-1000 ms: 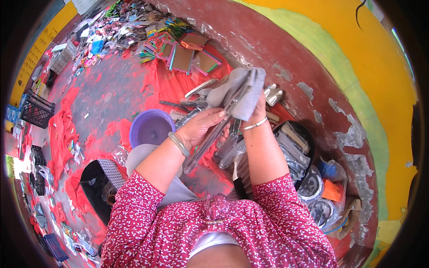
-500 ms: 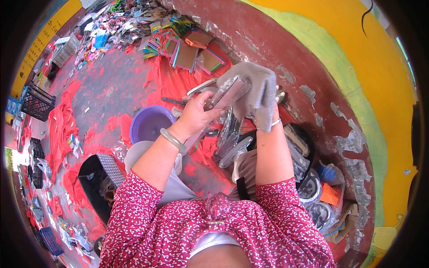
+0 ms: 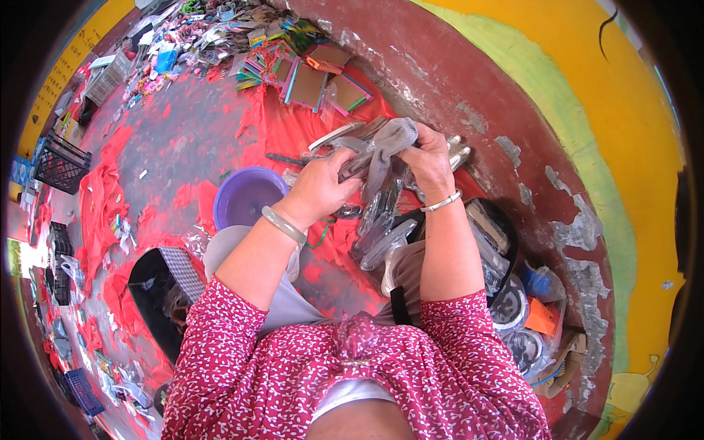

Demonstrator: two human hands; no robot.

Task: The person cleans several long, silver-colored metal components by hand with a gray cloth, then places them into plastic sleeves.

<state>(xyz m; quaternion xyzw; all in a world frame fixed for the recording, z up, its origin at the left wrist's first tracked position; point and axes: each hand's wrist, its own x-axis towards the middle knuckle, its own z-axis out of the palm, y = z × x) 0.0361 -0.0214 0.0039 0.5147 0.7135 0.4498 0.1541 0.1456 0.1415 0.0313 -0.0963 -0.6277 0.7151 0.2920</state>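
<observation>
My left hand (image 3: 321,185) is closed round a long, flat item in clear plastic (image 3: 355,167), held out in front of me. What is inside the wrapping I cannot make out. A grey cloth (image 3: 394,139) lies bunched over the item's far end, gripped by the fingers of my right hand (image 3: 430,163). Below the hands, several plastic-wrapped packs (image 3: 380,213) lie in a heap by my foot. More wrapped packs fill an open black bag (image 3: 493,238) beside my right forearm.
A purple basin (image 3: 249,199) stands left of my left forearm. Another open black bag (image 3: 158,297) sits at my left side. Colourful boards (image 3: 308,84) and a heap of mixed small goods (image 3: 198,44) lie farther off. A peeling red wall (image 3: 528,158) curves along the right.
The grey cloth, earlier draped over my right hand, is now bunched between both hands on the wrapped item. My right fingers have come into sight.
</observation>
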